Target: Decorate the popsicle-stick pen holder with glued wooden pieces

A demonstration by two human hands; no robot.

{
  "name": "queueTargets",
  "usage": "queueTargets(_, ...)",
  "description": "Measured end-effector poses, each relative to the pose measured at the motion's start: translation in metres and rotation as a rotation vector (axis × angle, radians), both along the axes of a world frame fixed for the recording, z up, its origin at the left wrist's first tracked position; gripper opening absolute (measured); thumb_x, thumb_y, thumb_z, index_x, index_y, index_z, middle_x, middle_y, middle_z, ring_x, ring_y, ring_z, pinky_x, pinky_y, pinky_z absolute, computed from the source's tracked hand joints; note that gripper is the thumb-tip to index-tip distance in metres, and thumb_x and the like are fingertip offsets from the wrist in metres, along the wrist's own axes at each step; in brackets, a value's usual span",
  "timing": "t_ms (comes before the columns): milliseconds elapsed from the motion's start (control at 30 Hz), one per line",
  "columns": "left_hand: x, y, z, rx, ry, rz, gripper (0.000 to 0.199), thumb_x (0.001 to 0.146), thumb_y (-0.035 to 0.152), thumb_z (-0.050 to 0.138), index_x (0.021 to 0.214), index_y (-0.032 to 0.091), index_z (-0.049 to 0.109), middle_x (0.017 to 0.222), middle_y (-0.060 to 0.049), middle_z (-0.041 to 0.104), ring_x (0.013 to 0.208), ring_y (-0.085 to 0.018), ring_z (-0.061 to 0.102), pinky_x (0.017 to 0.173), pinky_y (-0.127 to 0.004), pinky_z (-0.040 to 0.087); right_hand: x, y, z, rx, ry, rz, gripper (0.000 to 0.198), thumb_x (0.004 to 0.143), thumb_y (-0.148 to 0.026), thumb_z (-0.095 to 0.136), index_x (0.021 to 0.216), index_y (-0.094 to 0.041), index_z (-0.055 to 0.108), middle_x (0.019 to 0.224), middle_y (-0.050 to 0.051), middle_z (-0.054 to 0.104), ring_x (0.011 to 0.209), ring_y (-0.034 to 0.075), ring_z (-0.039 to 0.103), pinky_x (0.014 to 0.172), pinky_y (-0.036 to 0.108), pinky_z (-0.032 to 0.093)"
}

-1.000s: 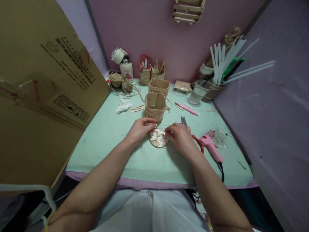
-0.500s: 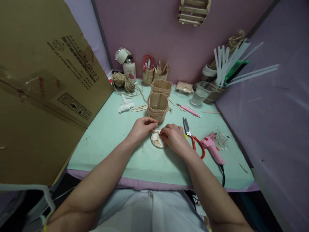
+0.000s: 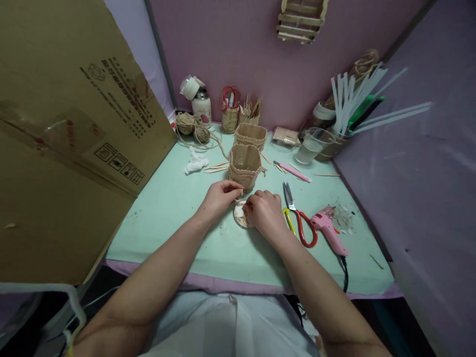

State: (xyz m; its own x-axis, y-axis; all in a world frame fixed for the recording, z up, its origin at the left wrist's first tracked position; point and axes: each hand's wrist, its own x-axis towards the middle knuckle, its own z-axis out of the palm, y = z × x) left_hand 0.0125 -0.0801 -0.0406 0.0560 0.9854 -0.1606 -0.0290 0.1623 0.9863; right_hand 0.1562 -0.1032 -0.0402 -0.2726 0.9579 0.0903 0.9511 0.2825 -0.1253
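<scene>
Dish (image 3: 235, 219) | round, pale bits (image 3: 241, 220) inside | left fingers (image 3: 235, 186) pinching sliver (image 3: 242, 192) | right fingers (image 3: 250, 205): can't tell

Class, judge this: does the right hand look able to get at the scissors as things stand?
Probably yes: the scissors lie just beside the right hand, their blades uncovered, with nothing seen blocking the way.

Dimly and softly lit, with faint shadow beneath the right hand (image 3: 263, 213) on the worktop (image 3: 159, 213), slight glare on the tape (image 3: 55, 131), fine detail smeared, and wide-angle stretching towards the edges.
</scene>
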Motion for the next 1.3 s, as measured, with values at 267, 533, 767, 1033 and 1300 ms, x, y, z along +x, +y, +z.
queueTargets(267, 0.0, 0.0, 0.0, -0.001, -0.028, -0.009, 0.016, 0.062, 0.021, 0.068, 0.076, 0.014, 0.069, 0.07, -0.002, 0.065, 0.065, -0.011, 0.055, 0.062, -0.025, 0.043, 0.005, 0.001, -0.002, 0.037, 0.216, -0.062, 0.021, 0.083, -0.018, 0.049, 0.073, -0.017, 0.068, 0.081, 0.011, 0.066, 0.081, 0.023, 0.057, 0.069, 0.034, 0.035)
queueTargets(533, 0.005, -0.004, 0.002, -0.005, -0.135, -0.03, 0.019, 0.062, 0.024, 0.072, 0.077, 0.014, 0.068, 0.07, -0.002, 0.066, 0.068, -0.013, 0.059, 0.068, -0.028, 0.048, 0.019, 0.005, -0.001, -0.307, 1.28, -0.239, 0.015, 0.07, -0.033, 0.066, 0.073, -0.018, 0.066, 0.065, -0.001, 0.062, 0.058, 0.013, 0.052, 0.057, 0.026, 0.04)
queueTargets(767, 0.002, -0.004, 0.005, 0.091, -0.101, -0.068, 0.021, 0.065, 0.03, 0.074, 0.078, 0.015, 0.069, 0.075, -0.003, 0.068, 0.072, -0.014, 0.061, 0.074, -0.029, 0.047, 0.019, 0.003, 0.003, -0.384, 1.415, -0.228, 0.015, 0.066, -0.032, 0.07, 0.07, -0.018, 0.065, 0.061, -0.003, 0.057, 0.053, 0.01, 0.045, 0.052, 0.023, 0.035)
queueTargets(1033, 0.006, -0.012, 0.005, 0.218, 0.021, -0.245, 0.017, 0.074, 0.026, 0.067, 0.085, 0.015, 0.069, 0.086, -0.006, 0.071, 0.081, -0.017, 0.065, 0.077, -0.029, 0.049, 0.018, 0.003, 0.0, -0.362, 1.4, -0.286, 0.016, 0.066, -0.033, 0.068, 0.069, -0.018, 0.065, 0.062, -0.003, 0.058, 0.056, 0.01, 0.047, 0.051, 0.023, 0.034)
queueTargets(1300, 0.007, -0.012, 0.004, 0.323, 0.176, -0.179, 0.015, 0.077, 0.028, 0.064, 0.085, 0.017, 0.07, 0.085, -0.005, 0.071, 0.081, -0.017, 0.065, 0.077, -0.028, 0.049, 0.019, 0.002, 0.0, -0.393, 1.495, -0.327, 0.016, 0.064, -0.034, 0.068, 0.068, -0.019, 0.062, 0.069, -0.001, 0.061, 0.06, 0.012, 0.051, 0.051, 0.023, 0.037)
